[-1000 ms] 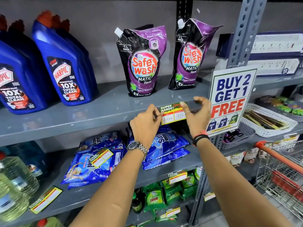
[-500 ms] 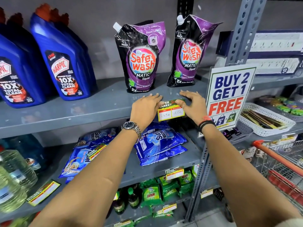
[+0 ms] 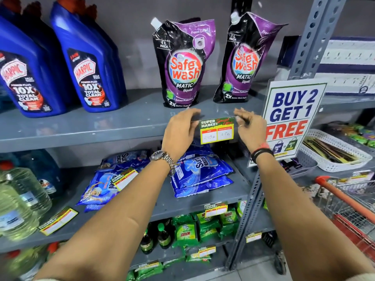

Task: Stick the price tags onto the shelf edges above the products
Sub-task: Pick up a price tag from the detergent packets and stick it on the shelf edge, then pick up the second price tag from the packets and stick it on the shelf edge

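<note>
The tag (image 3: 216, 130) now hangs flat against the front edge of the shelf (image 3: 81, 136), directly between the two hands and above the blue Surf packs (image 3: 200, 171) on the next level down. Half a second ago both palms lay pressed over its top corners on the shelf lip; a second ago it was only pinched at its ends, held tilted just short of the edge. Now the hands have lifted.

The left hand (image 3: 179, 132) sits just left of the tag, its fingers curled loosely, with the thumb side touching or nearly touching the tag's left edge; I cannot tell which. The right hand (image 3: 250, 128) is just right of it, fingers bent and slightly apart, with a small gap showing between them and the tag's right edge. Neither hand is clamped on anything.

Judging by this, the press is done and the tag seems to hold by itself, level, with its price boxes readable. That would make this tag finished, unless a corner peels once the left hand goes fully clear.

Below the left forearm, loose tags (image 3: 58, 220) lie flat on the lower shelf, and one rests on a Surf pack; these look not yet stuck. Beyond the fingertips stand the Safewash pouches (image 3: 184, 63).
</note>
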Demonstrator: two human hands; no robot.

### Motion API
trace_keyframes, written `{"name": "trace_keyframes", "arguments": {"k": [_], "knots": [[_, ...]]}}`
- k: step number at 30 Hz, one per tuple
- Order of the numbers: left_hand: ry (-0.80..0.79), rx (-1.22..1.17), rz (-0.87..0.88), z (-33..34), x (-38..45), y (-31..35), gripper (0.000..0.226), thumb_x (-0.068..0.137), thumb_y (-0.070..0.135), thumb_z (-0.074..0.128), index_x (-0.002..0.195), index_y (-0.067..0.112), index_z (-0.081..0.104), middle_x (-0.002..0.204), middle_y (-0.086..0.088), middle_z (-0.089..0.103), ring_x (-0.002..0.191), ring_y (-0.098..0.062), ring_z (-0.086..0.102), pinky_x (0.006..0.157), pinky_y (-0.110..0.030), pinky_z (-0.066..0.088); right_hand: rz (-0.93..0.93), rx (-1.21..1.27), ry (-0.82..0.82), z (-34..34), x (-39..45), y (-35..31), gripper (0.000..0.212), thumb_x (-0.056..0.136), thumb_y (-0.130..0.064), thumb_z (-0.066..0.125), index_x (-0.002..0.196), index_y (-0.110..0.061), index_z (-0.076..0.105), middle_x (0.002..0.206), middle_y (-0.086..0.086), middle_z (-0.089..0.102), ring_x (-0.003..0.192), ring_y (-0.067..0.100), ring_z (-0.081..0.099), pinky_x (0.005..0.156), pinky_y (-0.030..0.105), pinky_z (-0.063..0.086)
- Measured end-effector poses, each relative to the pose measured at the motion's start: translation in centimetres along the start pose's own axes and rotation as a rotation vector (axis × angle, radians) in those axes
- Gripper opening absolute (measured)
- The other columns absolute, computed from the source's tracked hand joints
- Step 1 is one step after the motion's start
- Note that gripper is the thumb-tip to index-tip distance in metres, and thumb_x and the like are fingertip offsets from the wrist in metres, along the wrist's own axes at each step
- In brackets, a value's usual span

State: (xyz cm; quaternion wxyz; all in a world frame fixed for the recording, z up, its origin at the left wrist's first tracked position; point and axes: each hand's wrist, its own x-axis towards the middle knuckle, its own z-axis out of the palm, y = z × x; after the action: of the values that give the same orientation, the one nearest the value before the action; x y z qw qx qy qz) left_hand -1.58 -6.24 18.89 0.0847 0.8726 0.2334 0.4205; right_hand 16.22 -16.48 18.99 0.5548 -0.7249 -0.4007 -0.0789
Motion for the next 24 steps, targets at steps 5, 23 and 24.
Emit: {"name": "trace_keyframes", "arguments": {"k": [5,23,24], "knots": [[0.140,0.199,0.074,-1.1,-7.5,-4.5,0.032,0.087,0.017,0.051,0.118,0.024,0.055,0.128,0.001,0.054,0.119,-0.017,0.041,0.097,-0.030,0.025,0.132,0.076,0.293,3.7,-6.7,2.5,0.047,0.087,-0.011,0.048,0.134,-0.010,0.043,0.141,0.010,0.048,0.132,0.022,0.041,0.113,0.032,0.029],[-0.167,-0.330,-1.077,-4.4,-18.9,-28.3,0.020,0.089,0.015,0.052,0.088,0.003,0.068,0.108,-0.027,0.067,0.099,-0.033,0.064,0.093,-0.040,0.049,0.479,0.049,-0.418,30.2,-16.1,-1.4,0.037,0.084,0.000,0.054,0.120,0.004,0.051,0.110,0.020,0.065,0.103,0.030,0.062,0.094,0.034,0.043],[-0.170,-0.373,-1.117,-4.1,-18.8,-29.2,0.020,0.090,0.015,0.053,0.094,0.001,0.068,0.109,-0.024,0.067,0.102,-0.033,0.064,0.093,-0.042,0.050,0.527,0.055,-0.443,31.8,-15.9,-1.4,0.034,0.085,-0.004,0.053,0.118,0.002,0.054,0.108,0.017,0.066,0.104,0.028,0.061,0.096,0.038,0.043]]}}
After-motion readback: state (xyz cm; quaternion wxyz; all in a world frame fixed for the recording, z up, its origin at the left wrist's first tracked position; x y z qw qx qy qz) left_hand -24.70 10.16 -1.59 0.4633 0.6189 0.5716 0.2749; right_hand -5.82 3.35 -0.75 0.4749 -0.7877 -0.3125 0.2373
